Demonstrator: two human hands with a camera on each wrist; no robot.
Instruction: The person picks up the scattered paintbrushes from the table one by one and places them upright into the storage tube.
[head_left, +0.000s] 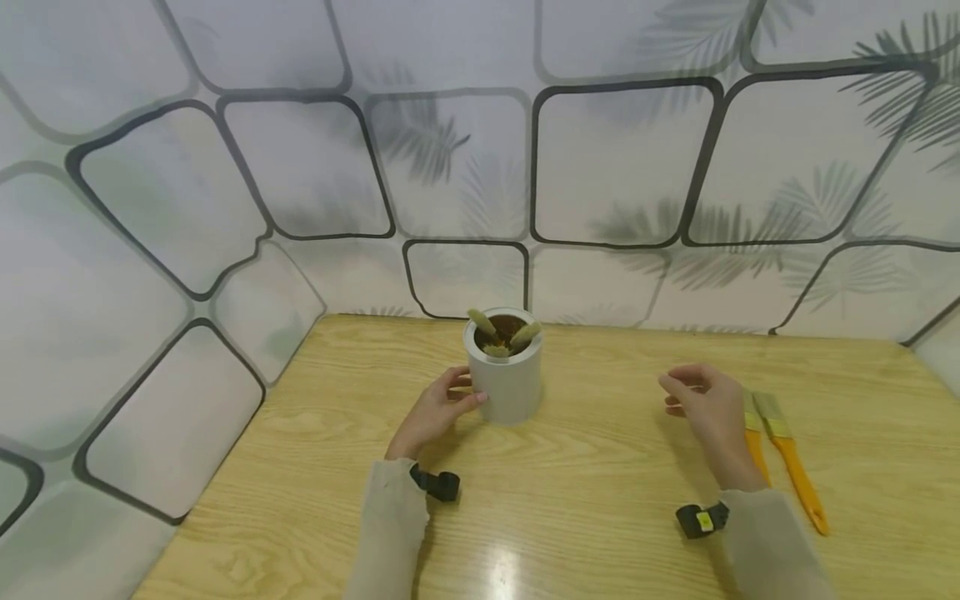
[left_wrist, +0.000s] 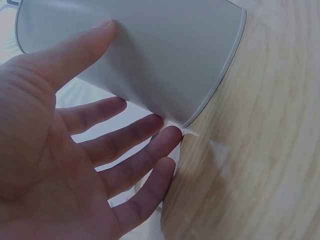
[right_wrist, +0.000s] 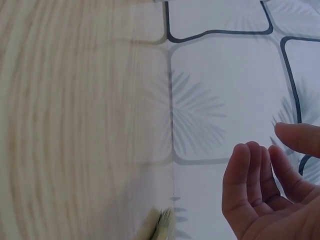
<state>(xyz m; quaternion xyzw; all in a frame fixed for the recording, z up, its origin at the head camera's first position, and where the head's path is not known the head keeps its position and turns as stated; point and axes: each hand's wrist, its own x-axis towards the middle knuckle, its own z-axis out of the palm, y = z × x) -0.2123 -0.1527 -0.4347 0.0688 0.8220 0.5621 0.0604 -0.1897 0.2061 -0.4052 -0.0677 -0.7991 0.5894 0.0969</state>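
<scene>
On the wooden table stands a white cylindrical pot (head_left: 505, 392), upright, with several fuzzy yellow-green tips (head_left: 525, 335) poking out over its brown inside. My left hand (head_left: 438, 408) is at the pot's left side. In the left wrist view the thumb (left_wrist: 95, 42) lies against the pot wall, and the nearly straight fingers touch or come close to its lower edge. Over the table at the right, my right hand (head_left: 705, 408) holds nothing, its fingers loosely bent. Beside it lie two flat paintbrushes (head_left: 798, 479) with orange handles, one partly hidden by that hand.
A pale patterned wall (head_left: 622, 167) rises behind the table (head_left: 592, 500) and along its left side. The pot stands near the table's back edge. In the right wrist view brush bristles (right_wrist: 164, 225) show at the bottom.
</scene>
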